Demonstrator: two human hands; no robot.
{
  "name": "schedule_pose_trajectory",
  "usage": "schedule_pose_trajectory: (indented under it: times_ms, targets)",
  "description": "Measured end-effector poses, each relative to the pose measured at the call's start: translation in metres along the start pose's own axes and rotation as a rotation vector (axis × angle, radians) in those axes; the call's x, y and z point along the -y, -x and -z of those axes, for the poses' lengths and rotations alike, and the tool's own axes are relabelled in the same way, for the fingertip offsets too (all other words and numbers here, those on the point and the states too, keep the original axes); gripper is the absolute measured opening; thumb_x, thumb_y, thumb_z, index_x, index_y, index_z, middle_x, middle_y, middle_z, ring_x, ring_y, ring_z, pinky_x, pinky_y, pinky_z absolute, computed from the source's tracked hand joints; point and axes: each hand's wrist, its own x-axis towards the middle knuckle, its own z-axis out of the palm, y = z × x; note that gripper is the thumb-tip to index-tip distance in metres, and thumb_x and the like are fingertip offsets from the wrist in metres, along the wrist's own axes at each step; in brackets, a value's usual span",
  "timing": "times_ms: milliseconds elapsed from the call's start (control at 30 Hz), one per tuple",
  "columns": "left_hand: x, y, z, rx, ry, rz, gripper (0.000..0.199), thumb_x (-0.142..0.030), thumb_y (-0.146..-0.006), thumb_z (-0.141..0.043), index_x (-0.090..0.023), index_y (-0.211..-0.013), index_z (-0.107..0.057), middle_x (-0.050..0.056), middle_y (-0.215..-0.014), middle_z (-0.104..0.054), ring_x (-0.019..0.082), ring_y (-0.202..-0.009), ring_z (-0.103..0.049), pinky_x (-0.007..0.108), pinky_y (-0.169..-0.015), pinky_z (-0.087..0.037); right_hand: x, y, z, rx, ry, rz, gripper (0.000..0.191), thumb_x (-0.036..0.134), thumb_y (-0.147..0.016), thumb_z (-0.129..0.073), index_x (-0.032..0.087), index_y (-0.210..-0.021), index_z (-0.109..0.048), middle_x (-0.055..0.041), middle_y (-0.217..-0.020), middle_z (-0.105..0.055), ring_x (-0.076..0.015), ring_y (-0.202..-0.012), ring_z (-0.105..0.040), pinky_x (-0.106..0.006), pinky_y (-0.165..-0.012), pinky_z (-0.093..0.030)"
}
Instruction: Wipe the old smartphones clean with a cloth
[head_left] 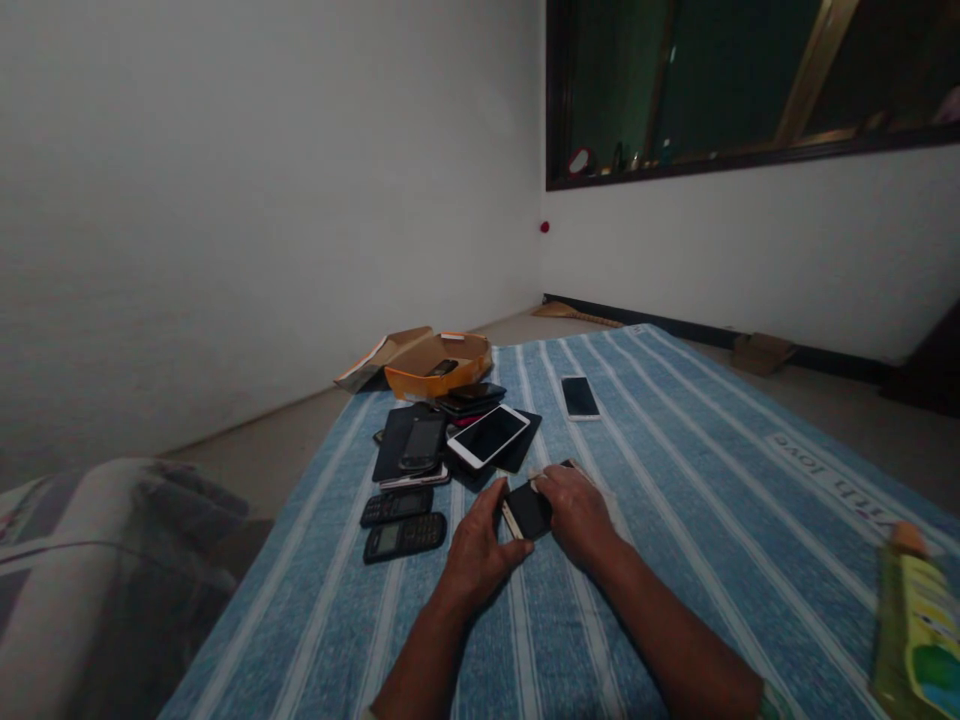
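Observation:
Between my hands a dark-screened smartphone (528, 511) with a pale edge lies tilted, just above or on the striped cloth. My left hand (478, 550) grips its left side, thumb along the near edge and fingers at the far edge. At the phone's right side is my right hand (579, 512), fingers bent and pressed together; something pale shows at its fingertips, too small to name. Just beyond lies a white smartphone (491, 436) on top of a pile of dark phones. To the left are two black keypad phones (405, 537), side by side.
A blue striped cloth (660, 560) covers the surface. Behind the pile stands an open orange cardboard box (439, 380) with a phone inside. Another white smartphone (580, 397) lies apart at the back. A yellow-green bottle (911, 630) is at the right edge, and a covered form (112, 570) at left.

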Motion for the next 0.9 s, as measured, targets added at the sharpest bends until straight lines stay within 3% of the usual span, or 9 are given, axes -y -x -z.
schedule_pose_trajectory:
  times_ms: [200,467,700,900]
  targets:
    - [0.001,0.000,0.001,0.015,-0.013,0.003,0.085,-0.015,-0.058,-0.080,-0.013,-0.138,-0.050,0.015,-0.137,-0.057,0.034,-0.126,-0.054,0.050,-0.110,-0.040,-0.012,-0.008,0.001,-0.016,0.027,-0.152,0.035,0.002,-0.089,-0.042,0.015,-0.107,-0.069,-0.0106,-0.102,-0.065,-0.0233,-0.095,-0.057,-0.032,-0.083,-0.039]
    - [0.001,-0.001,0.001,0.002,-0.005,-0.001,0.084,-0.016,-0.057,-0.080,-0.018,-0.137,-0.052,0.013,-0.137,-0.058,0.034,-0.125,-0.055,0.051,-0.110,-0.040,-0.001,-0.001,0.001,-0.001,-0.008,-0.011,0.029,0.010,-0.094,-0.046,0.022,-0.103,-0.070,-0.0048,-0.099,-0.066,-0.0191,-0.097,-0.056,-0.029,-0.093,-0.035]
    - [-0.001,-0.001,0.002,0.027,-0.036,0.017,0.085,-0.019,-0.060,-0.078,-0.015,-0.139,-0.048,0.015,-0.140,-0.055,0.033,-0.129,-0.052,0.050,-0.112,-0.036,-0.012,-0.008,0.004,-0.012,0.043,-0.177,0.035,0.004,-0.092,-0.042,0.017,-0.110,-0.069,-0.0084,-0.104,-0.066,-0.0216,-0.096,-0.058,-0.029,-0.084,-0.038]
    - [-0.002,-0.001,0.002,0.011,-0.020,0.000,0.084,-0.019,-0.059,-0.080,-0.016,-0.138,-0.051,0.015,-0.138,-0.057,0.034,-0.127,-0.053,0.050,-0.111,-0.039,-0.010,-0.005,0.009,-0.002,0.066,-0.186,0.034,0.003,-0.092,-0.041,0.018,-0.106,-0.069,-0.0081,-0.104,-0.067,-0.0210,-0.099,-0.058,-0.028,-0.086,-0.038]
